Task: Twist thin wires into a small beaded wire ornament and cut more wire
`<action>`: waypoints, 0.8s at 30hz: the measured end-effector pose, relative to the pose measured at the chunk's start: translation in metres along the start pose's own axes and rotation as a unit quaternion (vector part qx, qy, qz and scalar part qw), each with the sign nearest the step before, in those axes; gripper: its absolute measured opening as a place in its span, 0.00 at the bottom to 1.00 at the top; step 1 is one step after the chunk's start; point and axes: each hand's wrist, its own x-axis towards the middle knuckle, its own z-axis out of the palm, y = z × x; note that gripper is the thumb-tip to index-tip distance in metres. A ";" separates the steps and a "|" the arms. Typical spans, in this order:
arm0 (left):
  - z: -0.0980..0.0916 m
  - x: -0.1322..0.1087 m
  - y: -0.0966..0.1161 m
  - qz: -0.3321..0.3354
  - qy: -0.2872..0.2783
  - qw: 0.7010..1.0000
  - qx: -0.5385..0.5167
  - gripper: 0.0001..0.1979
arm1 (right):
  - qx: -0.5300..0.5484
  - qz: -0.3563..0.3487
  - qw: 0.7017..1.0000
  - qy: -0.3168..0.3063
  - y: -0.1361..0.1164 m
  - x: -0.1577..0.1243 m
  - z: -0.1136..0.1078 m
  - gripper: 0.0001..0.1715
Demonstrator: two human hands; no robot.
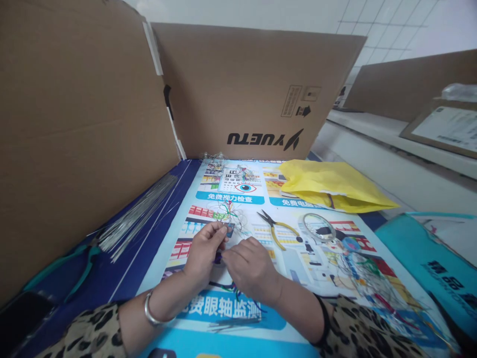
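Observation:
My left hand point(204, 248) is closed in a pinch on a small blue beaded piece point(230, 229) with thin wires trailing from it. My right hand point(250, 268) is curled just right of it, fingertips pinched near a small purple bit point(218, 257) between the two hands; what it grips is too small to name. Both hands rest over a printed poster point(238, 308) that covers the table. A tangle of coloured wire and beads point(229, 211) lies just beyond my fingers.
Yellow-handled pliers point(276, 229) lie right of the hands, with a tape roll point(318, 227) beyond. A bundle of straight silver wires point(136, 219) and teal-handled pliers point(80, 266) lie left. Cardboard walls point(242, 84) stand behind and left. A yellow bag point(331, 185) and teal bag point(439, 268) sit right.

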 end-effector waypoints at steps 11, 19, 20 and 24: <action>0.000 -0.004 0.004 -0.050 -0.033 0.996 -0.062 0.11 | -0.003 -0.014 1.000 0.005 -0.001 -0.001 0.002 0.11; 0.000 -0.004 0.004 -0.055 -0.040 0.995 -0.078 0.10 | 0.022 -0.033 0.999 -0.001 -0.005 -0.004 0.003 0.11; -0.001 -0.003 0.004 -0.053 -0.040 0.995 -0.079 0.10 | 0.025 -0.036 0.999 -0.003 -0.006 -0.004 0.004 0.11; -0.002 -0.002 0.003 -0.046 -0.045 0.995 -0.076 0.09 | 0.035 -0.043 0.998 -0.002 -0.009 -0.006 0.005 0.09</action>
